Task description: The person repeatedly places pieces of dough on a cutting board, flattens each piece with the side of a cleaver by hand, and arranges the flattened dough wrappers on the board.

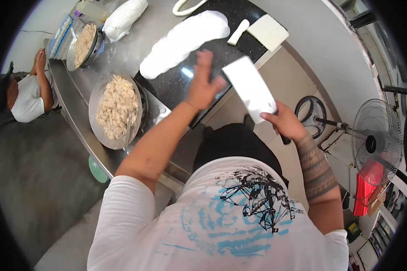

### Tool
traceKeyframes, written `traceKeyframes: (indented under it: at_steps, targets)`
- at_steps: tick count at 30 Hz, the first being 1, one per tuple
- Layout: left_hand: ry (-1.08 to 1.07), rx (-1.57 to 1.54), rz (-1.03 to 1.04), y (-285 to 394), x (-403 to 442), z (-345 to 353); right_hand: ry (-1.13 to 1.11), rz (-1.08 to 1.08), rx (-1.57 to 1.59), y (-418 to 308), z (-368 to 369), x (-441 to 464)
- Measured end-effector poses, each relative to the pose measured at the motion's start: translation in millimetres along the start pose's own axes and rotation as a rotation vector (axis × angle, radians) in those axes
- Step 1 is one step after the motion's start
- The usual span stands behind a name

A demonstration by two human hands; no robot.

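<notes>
My right hand (286, 121) grips a broad-bladed cleaver (249, 88) by its dark handle, with the flat of the pale blade turned up, out past the edge of the black countertop (172, 86). Over that counter hovers my left hand (205, 86), slightly blurred, its fingers apart and holding nothing. Just beyond it lies a long, thick white roll (185, 43), which looks like dough under a covering. A short strip of dough (238, 32) rests to the roll's right, beside a flat off-white square slab (267, 32).
On the steel table (133, 52) to the left stand a large bowl of pale chunky filling (117, 106) and a smaller filled bowl (84, 45). A wrapped white bundle (125, 19) lies behind them. Another person (29, 97) sits at far left. A fan (376, 142) stands at right.
</notes>
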State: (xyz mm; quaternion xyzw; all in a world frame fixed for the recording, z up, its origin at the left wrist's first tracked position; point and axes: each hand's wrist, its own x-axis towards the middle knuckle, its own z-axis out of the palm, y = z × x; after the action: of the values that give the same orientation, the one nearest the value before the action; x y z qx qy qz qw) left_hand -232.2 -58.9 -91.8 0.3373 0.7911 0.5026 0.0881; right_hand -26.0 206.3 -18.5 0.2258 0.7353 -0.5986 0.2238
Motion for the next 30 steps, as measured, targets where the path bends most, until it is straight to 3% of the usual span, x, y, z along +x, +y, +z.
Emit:
traceKeyframes:
  at_steps: [2, 5, 6, 8, 11, 14, 19, 23, 26, 30]
  targets:
    - [0.273, -0.168, -0.17, -7, 12, -24, -0.152, -0.001, -0.092, -17, 12, 25]
    - [-0.049, 0.761, 0.08, 7, 19, -56, -0.34, -0.066, -0.225, -39, 36, 63]
    - [-0.252, 0.803, 0.216, 13, 16, -57, -0.377, -0.123, -0.263, -40, 46, 76]
    - [-0.414, 0.839, 0.279, 9, -1, -47, -0.422, -0.219, -0.287, -29, 54, 95]
    - [-0.457, 0.778, 0.194, 25, -8, -33, -0.433, -0.324, -0.248, 19, 59, 92]
    - [-0.487, 0.724, 0.138, 31, -17, -7, -0.464, -0.137, -0.132, 9, 39, 65]
    - [-0.497, 0.801, 0.09, 26, 6, -17, -0.413, -0.116, -0.315, -22, 33, 86]
    - [-0.369, 0.868, 0.164, 10, 25, -29, -0.277, -0.356, -0.443, -26, 33, 103]
    - [-0.278, 0.927, 0.294, -12, 51, -45, -0.205, -0.305, -0.555, -63, 36, 118]
    - [-0.333, 0.822, 0.411, -27, 70, -55, -0.202, -0.233, -0.465, -70, 48, 113]
